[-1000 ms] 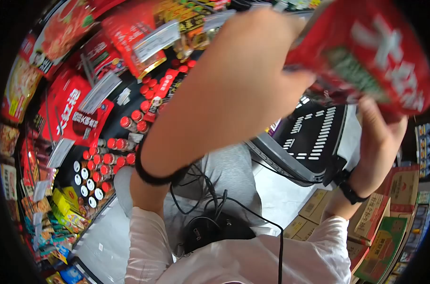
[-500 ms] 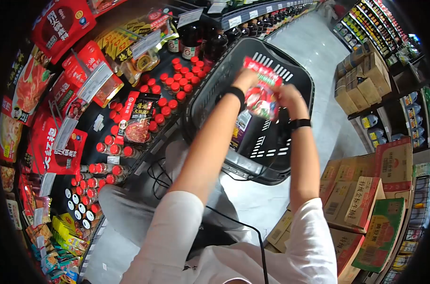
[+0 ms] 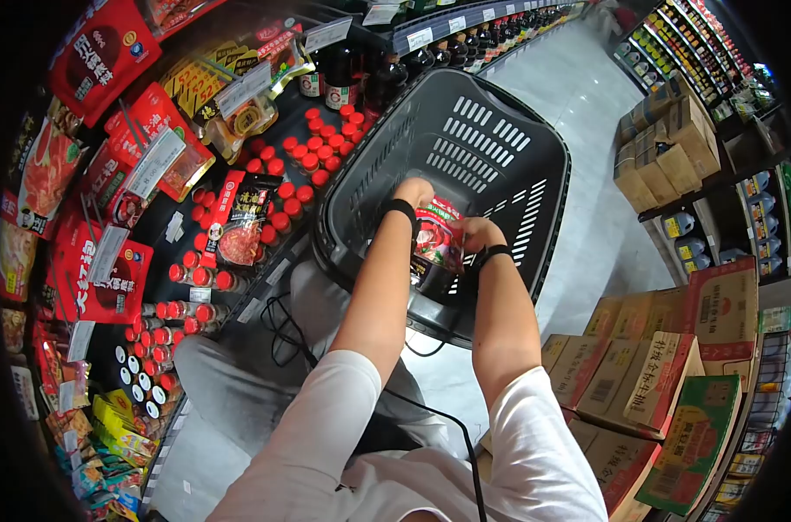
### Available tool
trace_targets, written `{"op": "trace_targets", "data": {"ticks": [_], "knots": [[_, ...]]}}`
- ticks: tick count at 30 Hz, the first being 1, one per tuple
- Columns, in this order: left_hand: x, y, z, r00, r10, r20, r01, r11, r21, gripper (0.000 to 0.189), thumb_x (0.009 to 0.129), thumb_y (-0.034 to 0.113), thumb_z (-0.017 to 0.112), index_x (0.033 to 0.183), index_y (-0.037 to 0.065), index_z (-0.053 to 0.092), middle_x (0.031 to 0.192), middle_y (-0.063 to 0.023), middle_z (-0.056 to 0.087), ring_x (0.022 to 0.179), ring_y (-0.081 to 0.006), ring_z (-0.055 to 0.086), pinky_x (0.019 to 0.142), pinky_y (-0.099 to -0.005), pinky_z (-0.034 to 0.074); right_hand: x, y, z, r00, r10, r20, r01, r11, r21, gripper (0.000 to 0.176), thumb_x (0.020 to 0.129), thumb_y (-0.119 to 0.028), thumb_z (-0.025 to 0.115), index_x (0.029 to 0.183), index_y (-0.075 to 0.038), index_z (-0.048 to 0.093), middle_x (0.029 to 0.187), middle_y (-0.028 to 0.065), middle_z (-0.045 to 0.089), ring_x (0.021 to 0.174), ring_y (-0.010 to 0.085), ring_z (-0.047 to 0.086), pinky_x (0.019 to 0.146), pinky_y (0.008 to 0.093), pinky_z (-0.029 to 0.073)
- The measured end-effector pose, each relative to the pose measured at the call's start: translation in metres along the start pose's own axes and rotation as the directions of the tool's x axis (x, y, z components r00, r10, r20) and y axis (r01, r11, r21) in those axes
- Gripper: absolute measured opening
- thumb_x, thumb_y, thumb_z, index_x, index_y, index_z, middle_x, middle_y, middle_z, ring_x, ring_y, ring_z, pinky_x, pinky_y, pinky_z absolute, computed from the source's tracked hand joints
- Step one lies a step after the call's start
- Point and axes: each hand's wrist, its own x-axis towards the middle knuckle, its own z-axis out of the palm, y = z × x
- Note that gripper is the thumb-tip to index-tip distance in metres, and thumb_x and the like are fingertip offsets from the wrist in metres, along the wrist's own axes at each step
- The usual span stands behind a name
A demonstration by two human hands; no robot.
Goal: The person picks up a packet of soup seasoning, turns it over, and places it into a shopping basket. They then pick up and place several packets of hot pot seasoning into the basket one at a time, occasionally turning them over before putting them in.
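Left hand: the left hand (image 3: 413, 193) is low inside the basket, its fingers curled shut on the upper left edge of the packet.
Right hand: the right hand (image 3: 475, 233) pinches the packet's right edge; its fingertips are hidden behind the packet.
Held thing: a glossy red and green plastic food packet (image 3: 437, 242) sits between the two hands, touching both.
Change: half a second ago the packet was above the basket's rim with the arms stretched out. Now both hands and the packet are down between the walls.
Meaning: by my judgement the lowering is nearly done, but neither hand has let go.
Long axis: it runs away from the person, from below the right hand to just past the left hand's fingers, a little tilted.
Facing: the printed face is turned up towards the camera. I cannot tell which end is the packet's top.
Around the hands: the black slotted plastic shopping basket (image 3: 500, 113) encloses both.
Left of the left hand: rows of small red-capped jars (image 3: 300, 157) stand on a shelf.
Right of the right hand: brown cardboard boxes (image 3: 656, 365) are stacked, well apart.
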Motion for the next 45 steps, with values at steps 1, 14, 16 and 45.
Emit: {"op": "trace_targets", "data": {"ticks": [1, 14, 16, 45], "knots": [[-0.004, -0.001, -0.002, 1.000, -0.008, 0.018, 0.008, 1.000, -0.011, 0.031, 0.076, 0.010, 0.055, 0.105, 0.001, 0.062, 0.117, -0.0231, 0.054, 0.108, -0.0346, 0.054, 0.091, -0.0446, 0.041, -0.024, -0.003, 0.011, 1.000, 0.010, -0.027, -0.011, 0.999, -0.036, 0.035, 0.083, -0.019, 0.063, 0.109, 0.000, 0.050, 0.105, 0.0189, 0.057, 0.101, 0.0335, 0.051, 0.075, 0.0499, 0.047], [-0.016, -0.008, -0.019, 0.984, -0.160, -0.080, 0.113, 0.903, -0.414, 0.023, 0.078, 0.023, 0.053, 0.079, 0.001, 0.058, 0.068, -0.0136, 0.054, 0.055, -0.0242, 0.048, 0.050, -0.0398, 0.040, -0.159, -0.050, 0.072, 0.993, 0.047, -0.113, -0.085, 0.929, -0.360, 0.065, 0.086, -0.035, 0.057, 0.135, -0.002, 0.030, 0.138, 0.0240, 0.030, 0.121, 0.0411, 0.038, 0.086, 0.0612, 0.040], [-0.029, -0.004, -0.025, 0.974, -0.203, -0.104, 0.113, 0.825, -0.553, 0.023, 0.077, 0.024, 0.053, 0.086, 0.003, 0.057, 0.071, -0.0115, 0.053, 0.058, -0.0232, 0.046, 0.051, -0.0396, 0.039, -0.157, -0.055, 0.074, 0.994, 0.022, -0.111, -0.060, 0.933, -0.354, 0.063, 0.086, -0.034, 0.058, 0.134, -0.005, 0.031, 0.135, 0.0235, 0.035, 0.119, 0.0407, 0.040, 0.083, 0.0617, 0.041], [-0.383, -0.310, 0.073, 0.276, -0.583, -0.764, -0.496, 0.595, -0.633, 0.015, 0.088, 0.010, 0.056, 0.100, 0.001, 0.059, 0.093, -0.0046, 0.064, 0.088, -0.0095, 0.059, 0.079, -0.0229, 0.045, -0.271, -0.021, 0.452, 0.420, -0.704, 0.573, 0.735, -0.106, -0.669, 0.033, 0.076, -0.027, 0.062, 0.092, 0.002, 0.060, 0.086, 0.0220, 0.063, 0.083, 0.0335, 0.063, 0.071, 0.0390, 0.048]]}}
